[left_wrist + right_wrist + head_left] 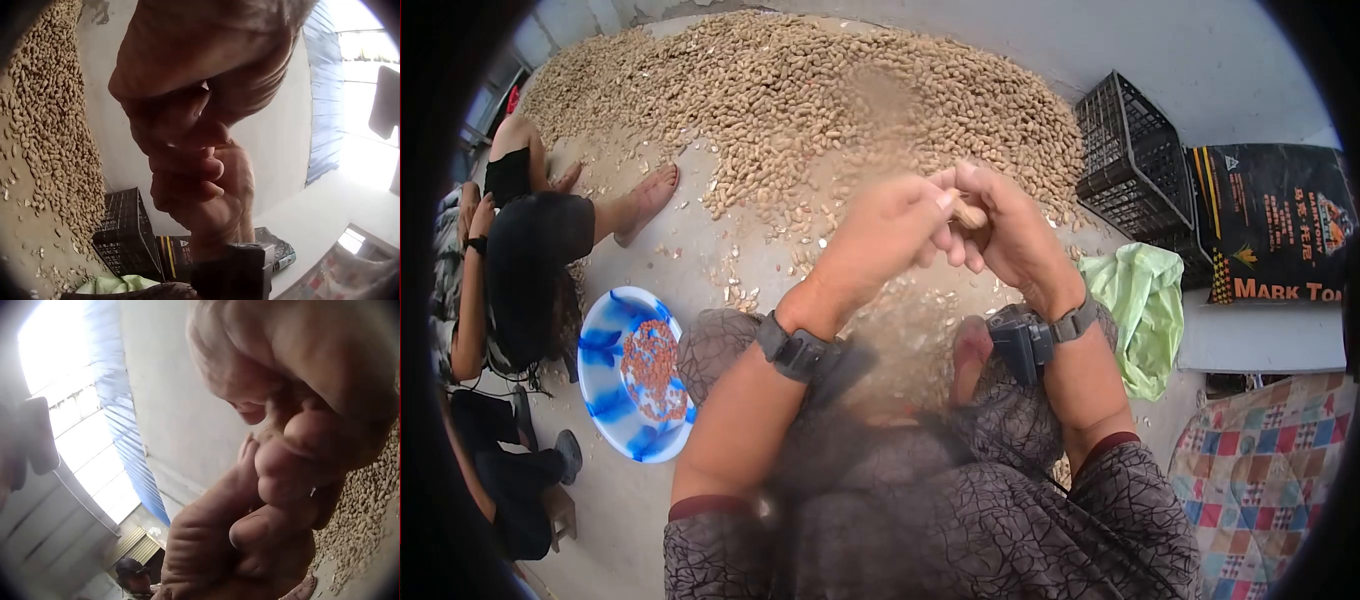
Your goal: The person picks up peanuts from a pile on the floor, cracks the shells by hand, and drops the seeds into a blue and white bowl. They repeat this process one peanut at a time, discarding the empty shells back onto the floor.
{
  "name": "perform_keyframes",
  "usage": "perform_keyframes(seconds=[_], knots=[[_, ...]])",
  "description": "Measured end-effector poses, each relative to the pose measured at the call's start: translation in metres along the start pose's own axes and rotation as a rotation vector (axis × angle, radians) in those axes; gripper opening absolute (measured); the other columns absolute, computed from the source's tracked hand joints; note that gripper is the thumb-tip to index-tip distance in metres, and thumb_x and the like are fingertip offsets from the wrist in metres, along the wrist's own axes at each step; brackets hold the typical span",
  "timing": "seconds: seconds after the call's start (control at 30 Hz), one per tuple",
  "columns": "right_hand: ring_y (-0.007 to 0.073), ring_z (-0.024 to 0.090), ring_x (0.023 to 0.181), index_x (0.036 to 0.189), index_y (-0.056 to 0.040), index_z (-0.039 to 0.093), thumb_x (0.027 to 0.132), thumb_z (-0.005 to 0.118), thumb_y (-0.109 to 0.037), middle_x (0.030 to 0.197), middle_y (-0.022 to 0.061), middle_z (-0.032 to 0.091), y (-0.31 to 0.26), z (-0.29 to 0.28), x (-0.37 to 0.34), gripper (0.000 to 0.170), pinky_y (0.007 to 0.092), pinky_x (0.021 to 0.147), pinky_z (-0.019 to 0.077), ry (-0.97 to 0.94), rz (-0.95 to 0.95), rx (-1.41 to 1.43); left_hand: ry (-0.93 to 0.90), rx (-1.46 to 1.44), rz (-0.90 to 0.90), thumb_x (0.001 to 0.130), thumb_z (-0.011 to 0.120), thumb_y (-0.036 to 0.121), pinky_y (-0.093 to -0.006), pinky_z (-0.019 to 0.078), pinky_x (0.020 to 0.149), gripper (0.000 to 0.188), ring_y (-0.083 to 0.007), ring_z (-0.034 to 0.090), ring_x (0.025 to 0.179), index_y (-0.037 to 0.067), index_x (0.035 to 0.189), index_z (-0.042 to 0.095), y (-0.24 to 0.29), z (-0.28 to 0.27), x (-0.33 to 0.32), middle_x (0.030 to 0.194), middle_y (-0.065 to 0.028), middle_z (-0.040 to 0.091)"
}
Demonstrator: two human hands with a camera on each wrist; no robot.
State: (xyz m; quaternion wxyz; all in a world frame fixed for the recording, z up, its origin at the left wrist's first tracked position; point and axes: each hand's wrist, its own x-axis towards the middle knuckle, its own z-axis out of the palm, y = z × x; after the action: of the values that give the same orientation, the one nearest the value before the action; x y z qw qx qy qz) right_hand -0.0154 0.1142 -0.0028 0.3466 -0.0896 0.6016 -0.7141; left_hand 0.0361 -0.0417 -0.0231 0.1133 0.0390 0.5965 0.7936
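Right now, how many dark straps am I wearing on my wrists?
2: a left strap around the wrist behind the left hand, and a right strap around the wrist behind the right hand. No others show there.

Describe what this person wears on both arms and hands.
The left hand and right hand are bare. Each wrist has a dark strap with a boxy black device. Greyish sleeves with black crackle lines end in maroon cuffs.
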Motion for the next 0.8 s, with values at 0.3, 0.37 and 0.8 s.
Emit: perform_keyframes(seconds=[0.3,0.37,0.8], knots=[[0.0111,0.063,0.064,0.092,0.0007,0.057,0.083,0.063,-0.025,0.078,0.0061,0.062,-0.003,0.000,-0.007,0.028,0.0192,0.051,0.0484,0.025,-0.154,-0.150,0.212,0.021,0.110,0.093,0.051,0.029,-0.0171,0.0363,0.045,0.028,-0.0043,0.048,0.052,0.004,0.082,0.059,0.000,-0.001,0.003,0.064,-0.0002,0.056],[0.0116,0.063,0.066,0.092,0.0012,0.058,0.083,0.063,-0.025,0.078,0.0060,0.062,-0.003,0.001,-0.007,0.028,0.0201,0.053,0.0494,0.045,-0.193,-0.171,0.200,0.096,0.149,0.094,0.049,0.032,-0.0153,0.0354,0.043,0.030,-0.0034,0.048,0.052,0.005,0.086,0.059,-0.003,-0.001,0.004,0.065,-0.0002,0.056],[0.0087,0.059,0.074,0.105,-0.0004,0.057,0.089,0.058,-0.030,0.090,0.0020,0.060,-0.002,0.007,-0.009,0.034,0.0238,0.073,0.0498,0.055,-0.152,-0.173,0.002,-0.491,0.035,0.093,0.049,0.021,-0.0138,0.0312,0.043,0.030,-0.0044,0.046,0.055,-0.003,0.112,0.053,-0.001,0.001,-0.001,0.076,-0.0060,0.060]])
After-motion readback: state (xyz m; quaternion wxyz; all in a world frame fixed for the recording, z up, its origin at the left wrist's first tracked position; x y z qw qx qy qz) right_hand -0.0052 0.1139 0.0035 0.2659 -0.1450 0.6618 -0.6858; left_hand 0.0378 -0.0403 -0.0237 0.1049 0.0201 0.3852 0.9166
